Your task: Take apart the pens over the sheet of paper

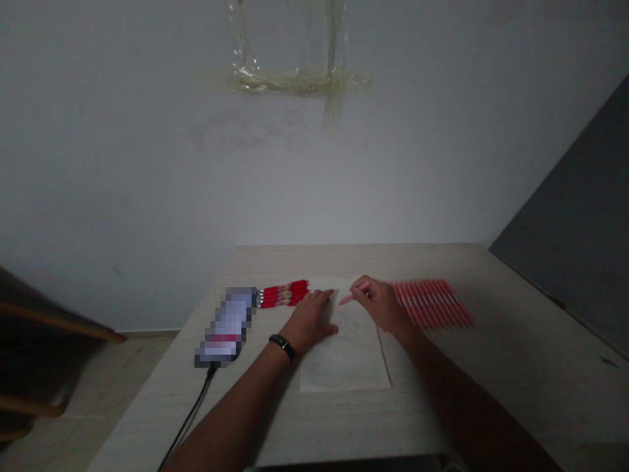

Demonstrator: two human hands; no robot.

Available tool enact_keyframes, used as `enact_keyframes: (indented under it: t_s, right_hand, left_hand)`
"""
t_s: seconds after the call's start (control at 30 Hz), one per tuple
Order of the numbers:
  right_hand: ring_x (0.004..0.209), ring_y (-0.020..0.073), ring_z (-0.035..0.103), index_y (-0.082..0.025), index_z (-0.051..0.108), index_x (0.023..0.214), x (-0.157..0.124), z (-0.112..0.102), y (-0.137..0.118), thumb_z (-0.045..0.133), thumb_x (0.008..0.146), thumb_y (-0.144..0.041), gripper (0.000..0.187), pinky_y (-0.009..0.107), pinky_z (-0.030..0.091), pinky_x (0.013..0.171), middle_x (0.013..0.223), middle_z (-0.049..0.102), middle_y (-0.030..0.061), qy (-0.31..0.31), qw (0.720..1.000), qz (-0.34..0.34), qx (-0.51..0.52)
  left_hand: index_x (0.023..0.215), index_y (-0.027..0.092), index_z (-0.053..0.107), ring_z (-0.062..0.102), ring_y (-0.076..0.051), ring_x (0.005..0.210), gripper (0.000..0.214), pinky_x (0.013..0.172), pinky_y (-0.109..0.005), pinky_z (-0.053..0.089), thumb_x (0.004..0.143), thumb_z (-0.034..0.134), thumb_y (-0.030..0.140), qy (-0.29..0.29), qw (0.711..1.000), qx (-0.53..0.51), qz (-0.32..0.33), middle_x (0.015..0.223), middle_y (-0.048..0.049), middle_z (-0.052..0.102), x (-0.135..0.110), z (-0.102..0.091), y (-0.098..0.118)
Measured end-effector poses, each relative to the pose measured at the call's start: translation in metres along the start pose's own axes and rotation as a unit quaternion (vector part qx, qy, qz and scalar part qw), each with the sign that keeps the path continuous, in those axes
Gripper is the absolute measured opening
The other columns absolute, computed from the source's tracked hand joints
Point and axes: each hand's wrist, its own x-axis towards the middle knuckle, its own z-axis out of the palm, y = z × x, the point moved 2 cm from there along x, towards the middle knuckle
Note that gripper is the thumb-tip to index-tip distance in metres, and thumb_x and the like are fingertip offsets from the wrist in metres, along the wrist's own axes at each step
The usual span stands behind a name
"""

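Pinching slim pink pen point(346, 299), curled right hand point(381, 306), rectangular paper point(339, 368), wood-grained table point(339, 426)

no writing is being shown legibly. the phone screen point(228, 321) is being masked by coarse pixel blocks, so nothing is being read there. on the red pens point(273, 297) and the pink pens point(431, 303), small pale markings are being blurred past reading. on the paper point(344, 370), only faint, indistinct lines are being shown.

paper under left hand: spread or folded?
Looks spread: the paper lies flat on the table, near edge straight, no fold visible; the left hand rests on it. Single sheet or several: can't tell.
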Motion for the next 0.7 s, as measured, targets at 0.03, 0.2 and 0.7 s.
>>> enact_keyframes:
  t_s: [0.03, 0.2, 0.7]
  right_hand:
    - [0.062, 0.0128, 0.054, -0.019, 0.065, 0.081, 0.000, 0.000, 0.001, 0.058, 0.094, -0.034, 0.021, 0.024, 0.040, 0.058, 0.078, 0.068, 0.0014, 0.001, 1.000, 0.001, 0.001]
    - [0.056, 0.0120, 0.052, -0.019, 0.065, 0.081, 0.000, -0.004, 0.001, 0.057, 0.095, -0.036, 0.023, 0.024, 0.038, 0.053, 0.077, 0.069, 0.0021, 0.001, 1.000, 0.006, -0.018]
    - [0.062, 0.0165, 0.060, -0.018, 0.063, 0.086, 0.006, -0.018, 0.005, 0.075, 0.078, -0.041, 0.026, 0.025, 0.044, 0.054, 0.071, 0.067, 0.0029, 0.156, 0.976, 0.109, 0.108]
  left_hand:
    - [0.142, 0.023, 0.047, 0.054, -0.034, 0.121, 0.086, 0.104, -0.048, 0.041, 0.066, 0.086, 0.030, -0.001, 1.000, 0.001, -0.001, 0.129, -0.0128, 0.060, 0.000, 0.000, 0.000]
    - [0.142, 0.022, 0.047, 0.055, -0.034, 0.121, 0.085, 0.104, -0.049, 0.041, 0.066, 0.085, 0.031, -0.011, 1.000, -0.002, -0.006, 0.128, -0.0135, 0.060, 0.001, -0.002, 0.002]
    - [0.132, 0.019, 0.059, 0.061, -0.026, 0.107, 0.056, 0.091, -0.040, 0.049, 0.083, 0.071, 0.043, 0.057, 0.985, -0.161, -0.026, 0.119, -0.0133, 0.064, 0.000, -0.013, 0.012]
